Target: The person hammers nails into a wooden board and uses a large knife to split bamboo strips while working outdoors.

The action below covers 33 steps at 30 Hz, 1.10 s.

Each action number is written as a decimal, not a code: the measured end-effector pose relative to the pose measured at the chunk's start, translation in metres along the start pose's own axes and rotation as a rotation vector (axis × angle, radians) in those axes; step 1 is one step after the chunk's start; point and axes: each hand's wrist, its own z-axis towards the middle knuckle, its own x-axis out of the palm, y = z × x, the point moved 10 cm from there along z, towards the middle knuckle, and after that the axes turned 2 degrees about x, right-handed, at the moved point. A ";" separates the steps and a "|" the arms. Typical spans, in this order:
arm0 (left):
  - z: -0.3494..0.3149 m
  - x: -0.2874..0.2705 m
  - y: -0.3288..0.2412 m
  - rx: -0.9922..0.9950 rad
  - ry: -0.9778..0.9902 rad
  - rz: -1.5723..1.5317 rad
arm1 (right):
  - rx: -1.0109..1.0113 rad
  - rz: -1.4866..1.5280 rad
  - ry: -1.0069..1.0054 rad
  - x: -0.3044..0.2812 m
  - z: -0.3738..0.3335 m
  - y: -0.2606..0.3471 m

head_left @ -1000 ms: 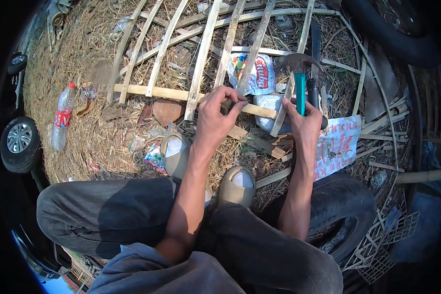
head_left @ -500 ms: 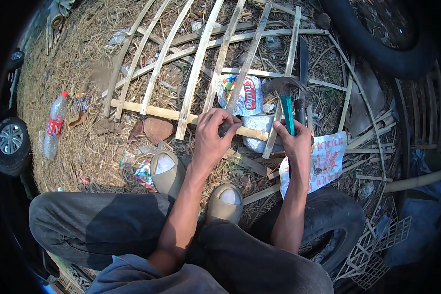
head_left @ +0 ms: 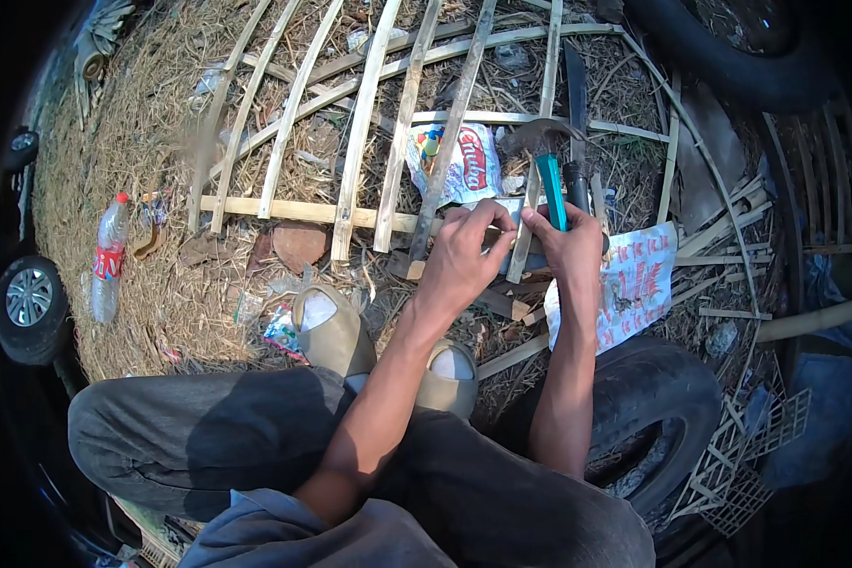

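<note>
My left hand (head_left: 466, 254) is closed in a pinch beside the end of a pale slat (head_left: 522, 248); whatever is between its fingertips is too small to make out. Close by on the right, my right hand (head_left: 574, 250) grips a claw hammer by its teal handle (head_left: 550, 192), thumb against that slat. The metal hammer head (head_left: 532, 137) points away from me. Several long slats (head_left: 358, 142) fan out over a bamboo crosspiece (head_left: 303, 210), whose right part is hidden by my left hand. A dark-bladed machete (head_left: 576, 90) lies just beyond my right hand.
A tyre (head_left: 648, 402) lies by my right knee, another (head_left: 729, 66) at the far right. A plastic bottle (head_left: 110, 256) lies left on straw. Nearby are a brick piece (head_left: 300, 244), a printed wrapper (head_left: 459, 161), a printed sheet (head_left: 625, 289) and loose strips (head_left: 729, 227).
My left hand has moved right, off the crosspiece and dark slat end, to beside the slat at my right hand. The right hand still grips the hammer. The whole view has shifted slightly.
</note>
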 end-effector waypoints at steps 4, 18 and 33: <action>0.002 -0.005 0.015 -0.126 0.051 -0.150 | 0.013 -0.110 -0.014 -0.003 0.002 0.009; 0.017 0.030 -0.007 0.026 0.328 0.019 | -0.083 -0.195 0.040 -0.003 0.006 0.023; 0.033 0.073 -0.058 0.402 0.644 0.538 | -0.120 -0.129 -0.014 -0.006 0.017 0.003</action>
